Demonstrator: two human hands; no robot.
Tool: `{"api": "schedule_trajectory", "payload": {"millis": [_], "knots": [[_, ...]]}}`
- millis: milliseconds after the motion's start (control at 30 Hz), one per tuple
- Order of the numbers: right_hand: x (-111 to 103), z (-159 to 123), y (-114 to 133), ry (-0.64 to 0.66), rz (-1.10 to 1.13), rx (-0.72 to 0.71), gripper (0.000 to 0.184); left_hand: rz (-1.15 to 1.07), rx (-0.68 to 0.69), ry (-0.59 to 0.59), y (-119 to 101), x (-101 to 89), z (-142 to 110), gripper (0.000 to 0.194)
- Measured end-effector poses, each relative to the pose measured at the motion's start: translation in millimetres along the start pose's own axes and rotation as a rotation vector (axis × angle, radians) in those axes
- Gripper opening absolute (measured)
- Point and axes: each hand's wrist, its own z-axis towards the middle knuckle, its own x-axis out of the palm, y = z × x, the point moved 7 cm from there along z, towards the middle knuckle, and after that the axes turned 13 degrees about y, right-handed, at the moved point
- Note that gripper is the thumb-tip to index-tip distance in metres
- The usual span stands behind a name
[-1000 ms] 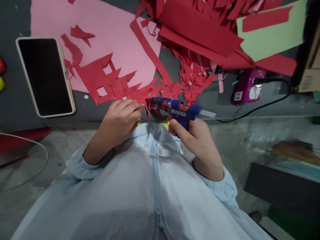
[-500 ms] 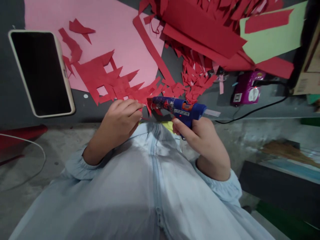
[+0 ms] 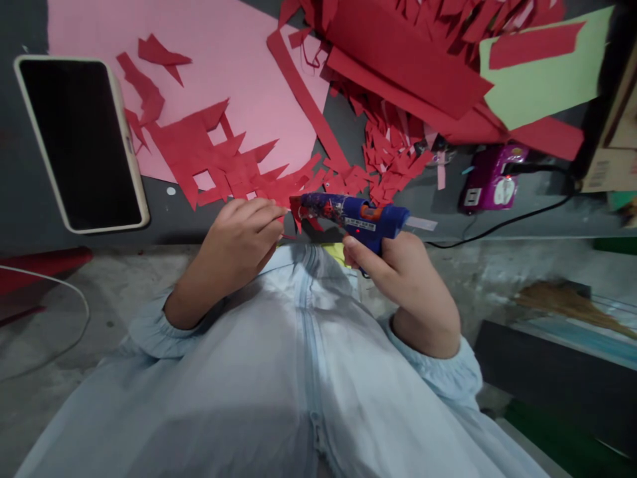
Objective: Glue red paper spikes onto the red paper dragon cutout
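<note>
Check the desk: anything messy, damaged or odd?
Mostly clutter: loose red paper scraps are strewn over the pink sheet and dark tabletop, some right by the nozzle of the blue glue gun. Its barrel looks smeared, perhaps with old glue.

Dim light, slight blur, stretched edges.

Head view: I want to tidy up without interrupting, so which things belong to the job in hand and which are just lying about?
Likely in use:
blue glue gun, in the right hand
glue stick, jutting from its rear
cut red paper, by the left hand

Likely just lying about:
phone
green sheet, under a red strip
pink sheet, under red scraps
</note>
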Motion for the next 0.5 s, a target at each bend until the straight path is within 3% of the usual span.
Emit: {"api": "schedule_trajectory", "payload": {"millis": [500], "knots": [[-2.8, -2.2, 2.0, 0.016, -0.015, 0.026, 0.050, 0.014, 0.030, -0.050, -1.8, -2.5, -1.1, 0.026]]}}
